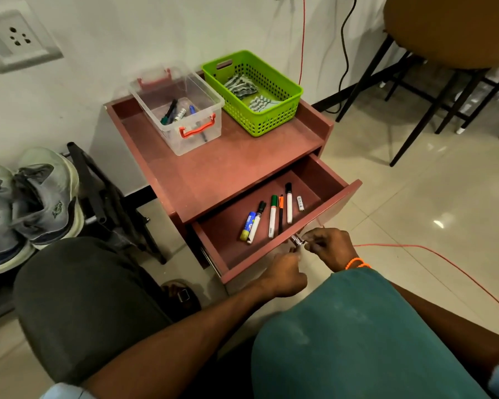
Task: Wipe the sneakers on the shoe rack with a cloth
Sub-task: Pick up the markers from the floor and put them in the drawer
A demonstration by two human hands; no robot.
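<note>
A pair of grey-and-white sneakers (32, 203) sits on a black shoe rack (98, 197) at the far left. Two striped cloths (242, 87) lie in a green basket (274, 116) on the red-brown cabinet (213, 168). The cabinet's drawer (326, 208) stands open. My right hand (332, 247) pinches the shiny drawer handle (297, 240) at the drawer's front. Just below the handle my left hand (285, 276) is curled against the drawer front, with its fingertips hidden. Neither hand is near the sneakers or the cloths.
Several markers (271, 216) lie in the drawer. A clear box (182, 110) with pens stands beside the basket. My knees fill the foreground. An orange cable (444, 254) crosses the tiled floor; chair legs (409, 122) stand at the right, with a sandal (182, 295) below the drawer.
</note>
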